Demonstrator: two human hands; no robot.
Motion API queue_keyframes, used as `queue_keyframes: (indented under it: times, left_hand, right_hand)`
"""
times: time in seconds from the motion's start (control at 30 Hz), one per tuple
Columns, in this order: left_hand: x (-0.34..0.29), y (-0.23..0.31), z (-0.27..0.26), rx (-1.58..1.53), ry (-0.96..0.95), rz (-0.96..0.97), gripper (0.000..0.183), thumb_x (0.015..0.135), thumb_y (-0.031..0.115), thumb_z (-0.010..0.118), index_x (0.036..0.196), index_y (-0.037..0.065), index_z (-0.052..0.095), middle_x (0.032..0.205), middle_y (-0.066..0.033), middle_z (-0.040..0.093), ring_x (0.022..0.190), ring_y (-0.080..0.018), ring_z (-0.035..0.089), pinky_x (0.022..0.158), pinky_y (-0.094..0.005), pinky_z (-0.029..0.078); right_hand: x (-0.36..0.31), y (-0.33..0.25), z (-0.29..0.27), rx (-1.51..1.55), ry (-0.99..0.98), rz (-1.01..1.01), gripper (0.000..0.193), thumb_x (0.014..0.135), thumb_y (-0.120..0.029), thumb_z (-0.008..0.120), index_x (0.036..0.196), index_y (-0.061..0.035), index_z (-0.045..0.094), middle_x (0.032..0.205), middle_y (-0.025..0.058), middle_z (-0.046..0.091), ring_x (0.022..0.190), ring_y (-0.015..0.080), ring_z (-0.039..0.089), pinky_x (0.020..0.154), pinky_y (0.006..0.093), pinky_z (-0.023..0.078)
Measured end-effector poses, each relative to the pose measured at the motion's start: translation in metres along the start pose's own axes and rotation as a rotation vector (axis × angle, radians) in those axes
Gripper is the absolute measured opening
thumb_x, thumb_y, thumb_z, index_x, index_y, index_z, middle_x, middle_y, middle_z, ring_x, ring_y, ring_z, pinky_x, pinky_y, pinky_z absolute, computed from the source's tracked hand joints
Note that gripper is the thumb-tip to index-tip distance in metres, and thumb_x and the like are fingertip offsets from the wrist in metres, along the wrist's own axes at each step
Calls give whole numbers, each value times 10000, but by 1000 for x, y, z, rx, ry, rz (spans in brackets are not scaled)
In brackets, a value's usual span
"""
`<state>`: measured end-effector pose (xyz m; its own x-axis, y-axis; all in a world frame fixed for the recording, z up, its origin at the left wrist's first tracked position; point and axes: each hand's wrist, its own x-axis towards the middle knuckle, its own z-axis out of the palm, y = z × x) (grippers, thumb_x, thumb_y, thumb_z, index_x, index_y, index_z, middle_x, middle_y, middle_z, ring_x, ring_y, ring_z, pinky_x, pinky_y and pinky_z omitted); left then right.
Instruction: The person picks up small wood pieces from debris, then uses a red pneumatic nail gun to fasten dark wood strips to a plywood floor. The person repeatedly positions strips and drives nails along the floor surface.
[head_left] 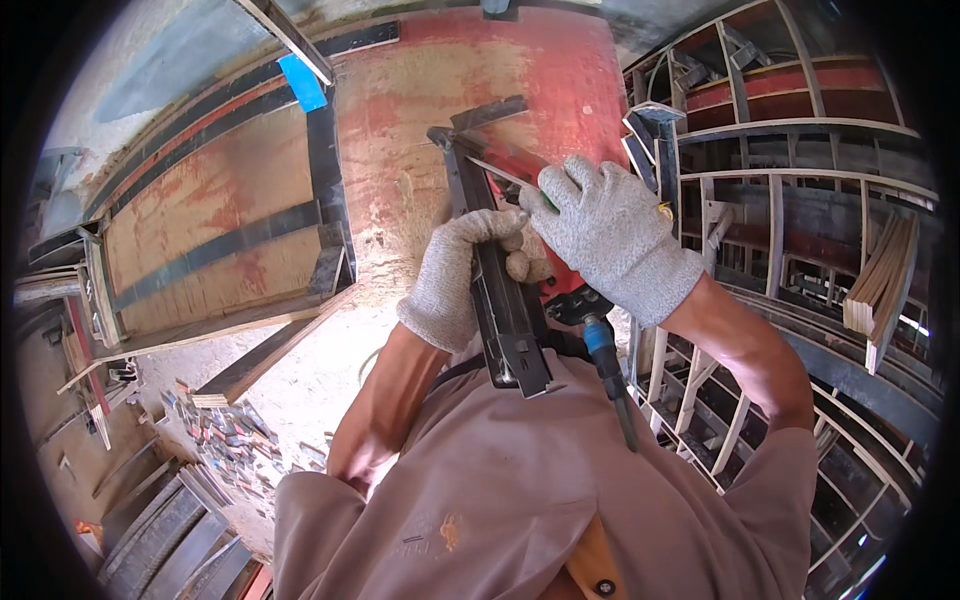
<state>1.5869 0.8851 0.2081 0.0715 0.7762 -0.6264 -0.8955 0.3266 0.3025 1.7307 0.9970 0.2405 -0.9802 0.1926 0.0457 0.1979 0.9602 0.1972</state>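
In front of my torso, my left hand point(465, 270), in a grey knit glove, is closed round the long black magazine of a nail gun point(503, 335). The magazine stands nearly upright in view, its nose end pointing away from me. My right hand point(600, 225), gloved alike, is closed on a screwdriver point(493, 170) with a thin metal shaft and a bit of green at the handle. The shaft's tip reaches the nail gun's nose. An air hose fitting point(600, 345) with a blue collar hangs below my right hand. My hands hide much of the nail gun's body.
A worn red and tan board point(390, 120) lies beyond my hands. To the left, a wooden panel point(215, 200) has black strips across it. Wooden frames point(775, 230) are stacked at right, beside bundled plywood strips point(880, 285). Small offcuts point(230, 440) litter the floor at lower left.
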Motion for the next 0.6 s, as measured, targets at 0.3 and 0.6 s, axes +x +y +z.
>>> queue_keyframes:
  times: [0.3, 0.6]
  left_hand:
    - [7, -6, -8, -21, 33, -29, 223, 951, 249, 572, 793, 93, 551, 618, -46, 553, 593, -197, 547, 799, -371, 542]
    - [6, -5, -13, -7, -61, 73, 199, 932, 203, 568, 795, 59, 561, 637, -41, 531, 604, -186, 549, 711, -347, 515]
  right_hand:
    - [18, 2, 19, 39, -29, -35, 158, 823, -192, 653, 927, -75, 673, 916, 41, 566, 880, 199, 597, 687, 326, 516]
    - [21, 0, 30, 21, -87, -44, 158, 850, -191, 646, 966, -84, 643, 907, 46, 559, 887, 208, 615, 687, 316, 525]
